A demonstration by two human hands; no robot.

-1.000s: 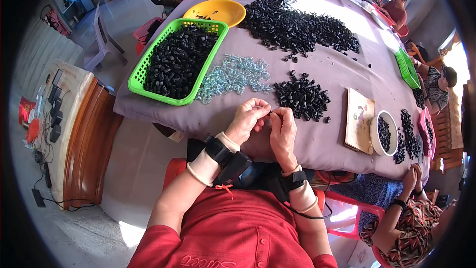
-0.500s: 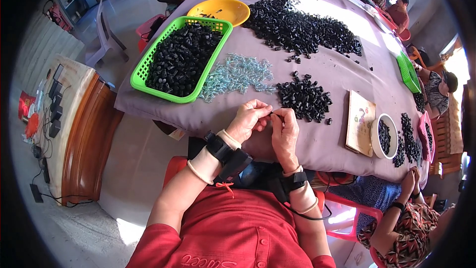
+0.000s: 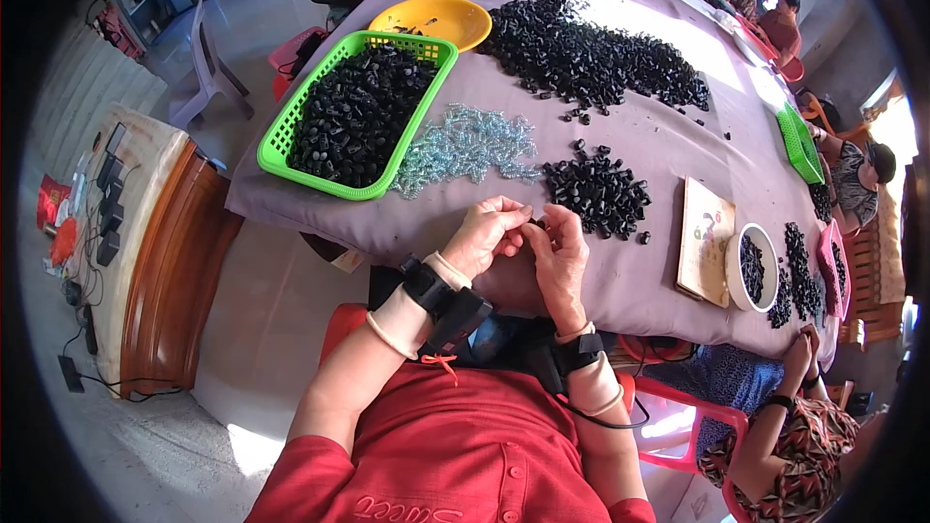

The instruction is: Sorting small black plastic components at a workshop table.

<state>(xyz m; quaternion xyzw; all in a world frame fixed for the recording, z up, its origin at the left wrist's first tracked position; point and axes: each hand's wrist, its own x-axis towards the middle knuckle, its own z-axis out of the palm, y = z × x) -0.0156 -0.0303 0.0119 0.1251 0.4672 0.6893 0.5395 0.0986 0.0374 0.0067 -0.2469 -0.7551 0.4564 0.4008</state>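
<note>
At the near table edge (image 3: 620,300), head view: left hand (image 3: 489,232) and right hand (image 3: 560,250) meet fingertip to fingertip, both pinched on 1 small black part (image 3: 536,224), mostly hidden. Step looks like fitting or checking that piece. Small black pile (image 3: 596,192) sits just beyond the hands, clear bead heap (image 3: 465,145) to its left, green basket (image 3: 354,111) further left, yellow bowl (image 3: 431,19) beyond the basket. Purple cloth covers the table; pale tiled floor, wooden bench left.

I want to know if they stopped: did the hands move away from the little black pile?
No. Both the left hand and right hand stay together at the table edge, just below the small black pile, as before.
</note>
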